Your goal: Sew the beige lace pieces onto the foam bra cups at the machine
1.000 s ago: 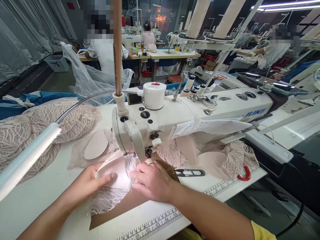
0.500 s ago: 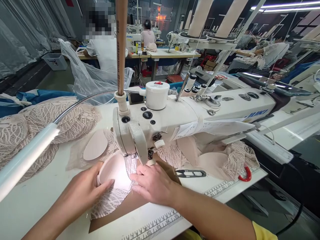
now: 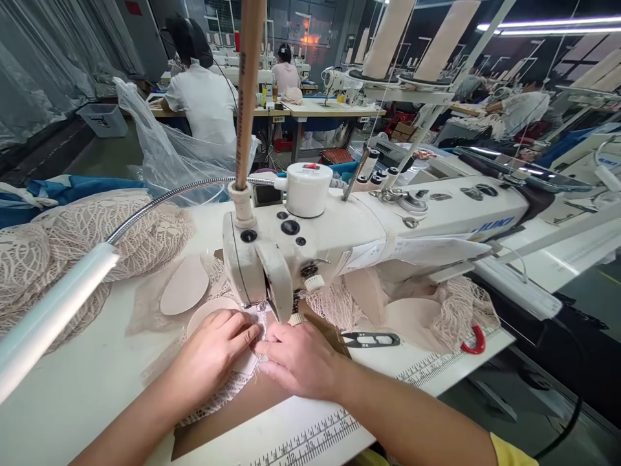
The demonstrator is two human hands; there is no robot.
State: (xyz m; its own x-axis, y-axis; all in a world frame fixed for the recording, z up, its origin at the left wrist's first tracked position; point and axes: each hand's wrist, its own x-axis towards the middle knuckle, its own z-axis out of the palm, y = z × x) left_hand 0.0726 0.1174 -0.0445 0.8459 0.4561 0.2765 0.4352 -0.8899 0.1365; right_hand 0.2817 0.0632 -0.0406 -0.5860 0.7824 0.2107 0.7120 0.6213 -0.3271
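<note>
My left hand (image 3: 211,353) lies over a pale foam cup (image 3: 206,312) wrapped in beige lace (image 3: 220,397), fingers curled and pressing it flat on the table. My right hand (image 3: 295,356) rests just right of it, fingertips pinching the lace edge below the needle area. Both hands sit directly under the head of the white sewing machine (image 3: 339,233). The needle itself is hidden behind the machine head.
Black thread snips (image 3: 371,338) lie right of my right hand, with more lace and cups (image 3: 427,314) and a red clip (image 3: 474,342) beyond. A lace pile (image 3: 72,239) and a lamp tube (image 3: 53,307) fill the left. A loose cup pad (image 3: 184,293) lies near. Other people work behind.
My left hand moved from the cup's left rim onto its top, covering it, and pushed it toward the needle. My right hand stayed almost in place.
</note>
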